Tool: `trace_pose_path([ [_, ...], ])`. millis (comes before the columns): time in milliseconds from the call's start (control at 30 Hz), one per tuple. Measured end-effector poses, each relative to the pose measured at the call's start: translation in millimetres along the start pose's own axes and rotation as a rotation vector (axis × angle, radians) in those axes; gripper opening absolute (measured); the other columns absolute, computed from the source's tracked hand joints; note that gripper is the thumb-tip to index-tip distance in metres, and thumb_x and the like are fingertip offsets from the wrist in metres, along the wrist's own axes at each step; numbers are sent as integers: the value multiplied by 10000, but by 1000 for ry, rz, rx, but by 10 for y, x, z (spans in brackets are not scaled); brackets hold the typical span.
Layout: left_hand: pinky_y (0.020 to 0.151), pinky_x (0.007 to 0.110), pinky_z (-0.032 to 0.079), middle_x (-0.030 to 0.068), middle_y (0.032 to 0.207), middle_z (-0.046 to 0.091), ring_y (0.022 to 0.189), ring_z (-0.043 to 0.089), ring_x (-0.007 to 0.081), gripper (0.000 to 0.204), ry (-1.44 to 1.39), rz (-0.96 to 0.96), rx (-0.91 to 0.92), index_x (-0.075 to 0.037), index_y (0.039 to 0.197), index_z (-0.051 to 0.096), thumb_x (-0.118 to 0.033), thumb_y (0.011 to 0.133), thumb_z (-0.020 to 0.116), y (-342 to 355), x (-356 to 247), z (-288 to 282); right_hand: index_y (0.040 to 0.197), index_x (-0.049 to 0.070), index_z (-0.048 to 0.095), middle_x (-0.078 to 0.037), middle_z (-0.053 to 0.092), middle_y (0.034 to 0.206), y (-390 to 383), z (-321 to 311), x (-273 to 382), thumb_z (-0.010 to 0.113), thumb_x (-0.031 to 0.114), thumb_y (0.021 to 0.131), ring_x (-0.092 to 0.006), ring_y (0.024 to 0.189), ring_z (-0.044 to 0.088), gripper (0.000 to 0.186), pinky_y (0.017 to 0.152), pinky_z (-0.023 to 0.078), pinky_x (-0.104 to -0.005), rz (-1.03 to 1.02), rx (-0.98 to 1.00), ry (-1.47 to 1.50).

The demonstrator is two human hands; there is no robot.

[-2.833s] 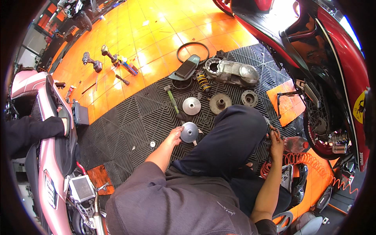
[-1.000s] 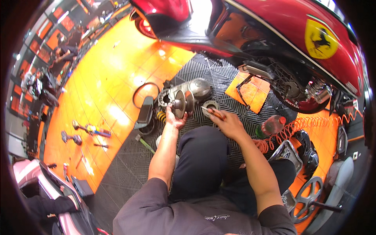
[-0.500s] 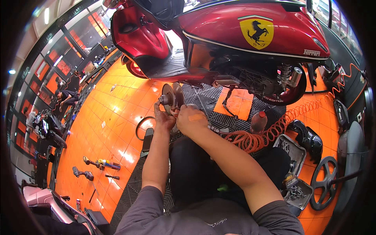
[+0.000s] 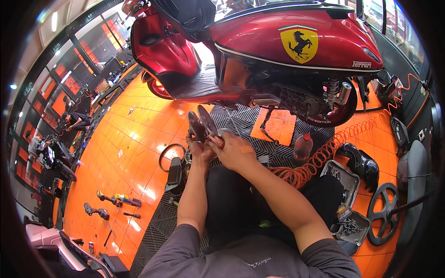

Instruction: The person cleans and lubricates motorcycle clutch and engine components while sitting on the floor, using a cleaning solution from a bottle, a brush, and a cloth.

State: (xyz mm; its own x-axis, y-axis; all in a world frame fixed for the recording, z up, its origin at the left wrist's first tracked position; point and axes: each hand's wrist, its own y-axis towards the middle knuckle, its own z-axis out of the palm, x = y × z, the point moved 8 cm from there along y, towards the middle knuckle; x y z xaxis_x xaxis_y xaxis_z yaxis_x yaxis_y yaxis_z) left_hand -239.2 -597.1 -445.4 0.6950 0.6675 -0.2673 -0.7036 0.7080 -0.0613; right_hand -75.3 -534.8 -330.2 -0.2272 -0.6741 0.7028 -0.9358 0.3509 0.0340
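Note:
My left hand is closed around the lower hub of a two-disc metal pulley, holding it up in front of my knees. Its discs stand tilted, side by side. Close against the pulley, my right hand has its fingers curled. A small reddish piece shows at those fingers, and something pale grey shows above them; what they hold is mostly hidden. An orange coiled air hose runs from beside my right forearm toward the wall; its near end is hidden. A black belt loop lies left of my left hand.
A red scooter stands ahead on its stand. Right of me are a red-capped bottle, metal trays of parts, a black cover and a black wheel. Power tools lie left; a co-worker crouches far left.
The pulley has tilted in my hands, its discs now leaning left. My right hand has shifted slightly right and lower. The view has shifted a little.

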Motion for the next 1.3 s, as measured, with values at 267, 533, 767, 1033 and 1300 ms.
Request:
trace_pose_path([
  [267, 537, 257, 518, 93, 867, 596, 663, 546, 158, 562, -128, -120, 18, -71, 1118, 613, -543, 823, 533, -25, -41, -146, 1083, 59, 633, -198, 666, 1021, -92, -43, -233, 561, 571, 860, -361, 1009, 630, 563, 865, 482, -446, 58, -3, 34],
  [533, 421, 172, 425, 58, 845, 615, 598, 531, 112, 560, -6, -119, -142, -80, 1050, 641, -574, 798, 563, -108, 34, -99, 1112, 30, 654, -201, 653, 1135, 31, -121, -465, 559, 516, 874, -368, 1082, 612, 548, 931, 474, -448, 200, 21, 110],
  [767, 449, 174, 434, 30, 911, 644, 672, 590, 124, 522, 46, -66, -207, -96, 1046, 636, -552, 810, 545, -92, 19, -201, 1091, 8, 655, -203, 662, 1102, 159, -62, -378, 574, 514, 869, -358, 1034, 637, 558, 901, 485, -452, 102, 166, 255],
  [1033, 527, 269, 499, 63, 858, 665, 678, 626, 179, 544, 202, -14, -282, -93, 1042, 639, -541, 884, 374, -95, 83, -194, 1029, 31, 621, -195, 674, 1012, 51, -215, -3, 546, 539, 878, -372, 978, 641, 536, 855, 489, -457, 72, -63, 61],
  [1300, 751, 390, 549, 74, 843, 622, 818, 621, 229, 437, 151, -111, -38, -80, 952, 610, -492, 805, 616, -69, 123, -258, 1118, 24, 610, -195, 664, 1083, 45, 8, 24, 536, 521, 892, -375, 1024, 635, 551, 876, 494, -469, 88, -15, -15],
])
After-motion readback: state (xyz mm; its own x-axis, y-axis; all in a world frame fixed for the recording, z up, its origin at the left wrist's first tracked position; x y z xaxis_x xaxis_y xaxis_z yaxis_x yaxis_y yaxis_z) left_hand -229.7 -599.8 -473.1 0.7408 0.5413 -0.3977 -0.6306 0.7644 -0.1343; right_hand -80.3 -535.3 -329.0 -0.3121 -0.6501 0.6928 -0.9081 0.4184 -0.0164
